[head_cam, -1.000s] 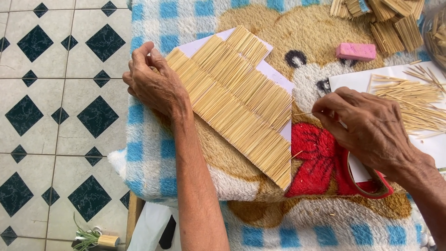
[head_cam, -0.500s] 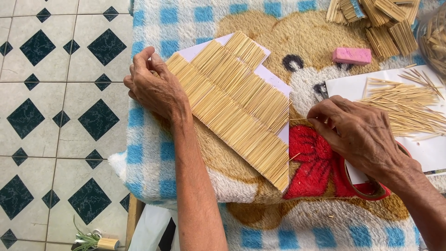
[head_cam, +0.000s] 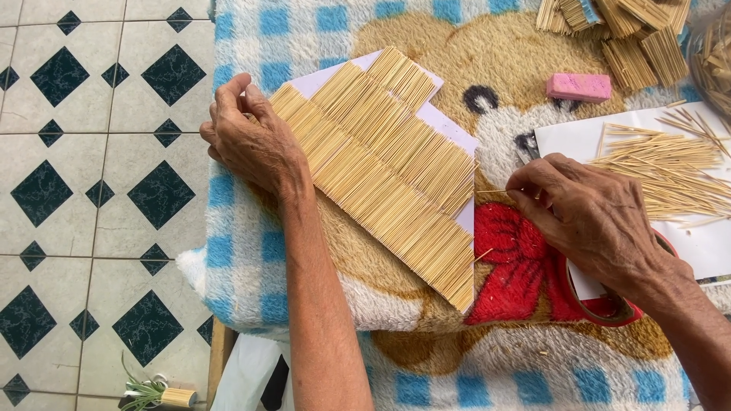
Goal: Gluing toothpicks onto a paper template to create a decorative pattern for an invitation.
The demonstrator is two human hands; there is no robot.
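Pressing flat on three stepped rows of glued sticks [head_cam: 388, 164], left hand [head_cam: 251, 141], right hand [head_cam: 586, 217] pinching one stick [head_cam: 491, 191]

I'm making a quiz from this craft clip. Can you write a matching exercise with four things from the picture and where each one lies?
Things:
1. Left hand
2. Right hand
3. Pink eraser
4. Loose sticks

Places:
A. On white paper at the right edge
B. Pressing on the upper left end of the stick panel
C. On the blanket, near the stick bundles at the top
D. At the panel's right edge, pinching a single stick

Pairs: 1-B, 2-D, 3-C, 4-A
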